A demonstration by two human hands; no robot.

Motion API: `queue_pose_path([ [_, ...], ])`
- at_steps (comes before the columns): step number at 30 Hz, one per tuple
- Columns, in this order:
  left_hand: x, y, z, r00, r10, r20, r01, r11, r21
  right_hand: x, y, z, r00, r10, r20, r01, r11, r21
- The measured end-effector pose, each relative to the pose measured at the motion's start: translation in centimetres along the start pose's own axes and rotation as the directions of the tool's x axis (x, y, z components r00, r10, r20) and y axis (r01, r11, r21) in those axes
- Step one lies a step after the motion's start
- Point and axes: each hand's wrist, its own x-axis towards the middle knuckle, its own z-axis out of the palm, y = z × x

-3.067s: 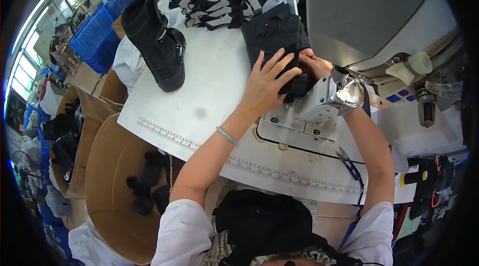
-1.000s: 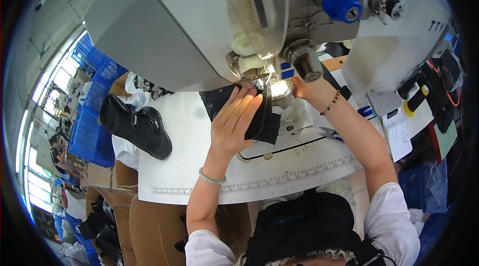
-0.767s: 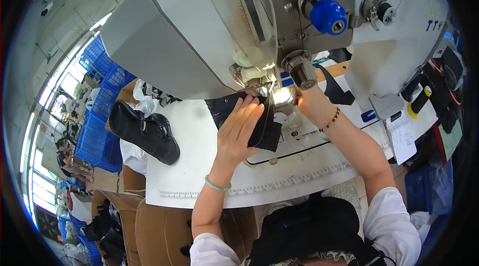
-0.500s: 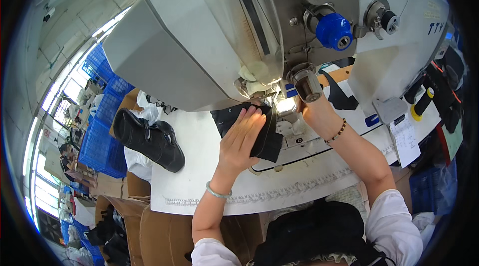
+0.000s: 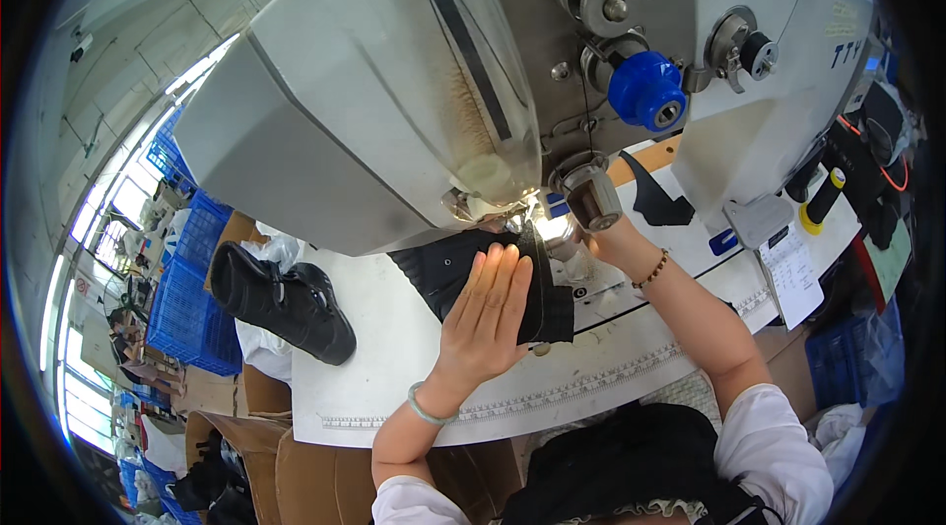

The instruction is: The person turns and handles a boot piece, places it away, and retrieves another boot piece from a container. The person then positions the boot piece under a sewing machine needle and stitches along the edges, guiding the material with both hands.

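Observation:
My left hand (image 5: 481,316) lies flat, fingers stretched out side by side, on a black shoe-upper piece (image 5: 428,270) with small eyelets. This piece rests on the white sewing table (image 5: 394,397), its far edge under the lit needle area of a large grey sewing machine (image 5: 325,101). Over on the other side of the needle, my right hand (image 5: 619,241) reaches in beside a round metal machine part (image 5: 589,192). That part and the machine hide most of its fingers, so whether they hold anything does not show.
A black ankle boot (image 5: 286,303) stands at the table's left edge. On the right are a black cut piece (image 5: 654,198), a thread spool (image 5: 824,200) and a paper slip (image 5: 790,274). Blue crates (image 5: 192,298) and a cardboard box (image 5: 335,476) sit beyond the table's edge.
The view has shifted, so the machine and table sit lower. The black piece shows more of its left part, spread out past my left hand. My right hand stays near the needle.

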Motion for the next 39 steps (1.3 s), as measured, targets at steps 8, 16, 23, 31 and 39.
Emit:
queue_pose_path([
  [8, 0.1, -0.2, 0.0, 0.999, -0.015, -0.035, 0.013, 0.999, -0.049, 4.0, -1.3, -3.6, 0.564, -0.414, 0.714, 0.817, 0.156, -0.555],
  [16, 0.0, -1.0, -0.8, 0.997, -0.064, 0.038, 0.067, 0.993, -0.094, 4.0, 0.0, -4.5, 0.355, -0.575, 0.737, 0.856, -0.117, -0.503],
  [23, -0.5, -1.9, -0.3, 1.0, 0.02, -0.003, -0.02, 0.992, -0.125, 2.6, 0.2, -3.7, 0.398, -0.637, 0.66, 0.811, -0.092, -0.578],
  [31, -0.2, -0.1, -0.4, 0.999, -0.017, 0.04, 0.019, 0.999, -0.027, 1.9, 0.5, -2.8, 0.412, -0.759, 0.504, 0.807, 0.047, -0.589],
  [39, -0.1, -1.8, -0.5, 0.999, -0.015, 0.044, 0.02, 0.993, -0.12, 1.1, -0.2, -2.4, 0.413, -0.758, 0.504, 0.787, 0.019, -0.616],
])
